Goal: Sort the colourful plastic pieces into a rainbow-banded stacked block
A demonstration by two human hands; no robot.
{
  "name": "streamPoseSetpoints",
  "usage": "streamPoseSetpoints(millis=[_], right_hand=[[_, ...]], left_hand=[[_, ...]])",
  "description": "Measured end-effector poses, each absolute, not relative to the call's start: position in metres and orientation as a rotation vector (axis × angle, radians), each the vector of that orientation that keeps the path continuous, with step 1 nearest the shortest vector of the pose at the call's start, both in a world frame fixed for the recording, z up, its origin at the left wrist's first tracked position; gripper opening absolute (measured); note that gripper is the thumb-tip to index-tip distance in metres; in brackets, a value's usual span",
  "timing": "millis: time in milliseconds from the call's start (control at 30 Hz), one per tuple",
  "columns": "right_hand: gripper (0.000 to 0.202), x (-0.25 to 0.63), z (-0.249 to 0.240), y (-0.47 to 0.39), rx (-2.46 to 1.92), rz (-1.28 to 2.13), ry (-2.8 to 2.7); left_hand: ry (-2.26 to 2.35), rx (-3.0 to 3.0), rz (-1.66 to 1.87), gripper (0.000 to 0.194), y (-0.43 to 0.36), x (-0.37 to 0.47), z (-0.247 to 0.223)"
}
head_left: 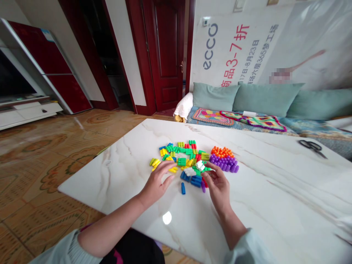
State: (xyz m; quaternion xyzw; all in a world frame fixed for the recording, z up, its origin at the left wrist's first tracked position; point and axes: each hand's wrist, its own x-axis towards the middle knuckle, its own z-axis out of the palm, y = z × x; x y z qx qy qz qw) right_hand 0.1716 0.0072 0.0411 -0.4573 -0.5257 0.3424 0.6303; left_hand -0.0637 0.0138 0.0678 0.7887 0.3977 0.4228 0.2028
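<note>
Small plastic pieces lie in a loose pile on the white marbled table [132, 146]. My left hand [161, 179] is at the pile's left front, thumb and fingers apart, beside yellow pieces [173, 169]. At the right front, my right hand [217, 179] has its fingers curved next to a white piece [200, 165]; whether it grips that piece is unclear. Between my hands are more white pieces [189, 171], blue pieces [196, 180] and a green block [181, 161]. One blue piece [183, 188] lies alone in front.
Orange pieces [222, 151] and purple pieces [224, 162] are grouped right of the pile. Black scissors [312, 146] lie near the table's far right edge. A sofa with green cushions [264, 98] stands behind the table.
</note>
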Motion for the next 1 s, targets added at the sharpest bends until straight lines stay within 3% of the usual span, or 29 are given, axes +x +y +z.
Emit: streamPoseSetpoints(millis=[200,300,700,867,1000], right_hand=[[0.024,0.194,0.033,0.011,-1.443,0.35,-1.254],[0.026,0.2,0.028,0.011,-1.645,0.2,-1.425],[0.029,0.192,0.014,0.018,-1.468,0.394,-1.61],[0.03,0.194,0.015,0.017,-1.452,0.271,-1.637],[0.047,0.191,0.019,0.026,-1.586,0.062,-1.736]], left_hand=[[0.418,2.78,0.366,0.045,-0.015,-0.045,0.06],[0.381,2.778,0.15,0.048,-0.02,-0.037,0.054],[0.972,2.698,0.313,0.073,-0.014,-0.032,0.035],[0.951,2.724,0.395,0.059,-0.014,-0.031,0.035],[0.864,2.72,0.439,0.049,-0.015,-0.032,0.037]])
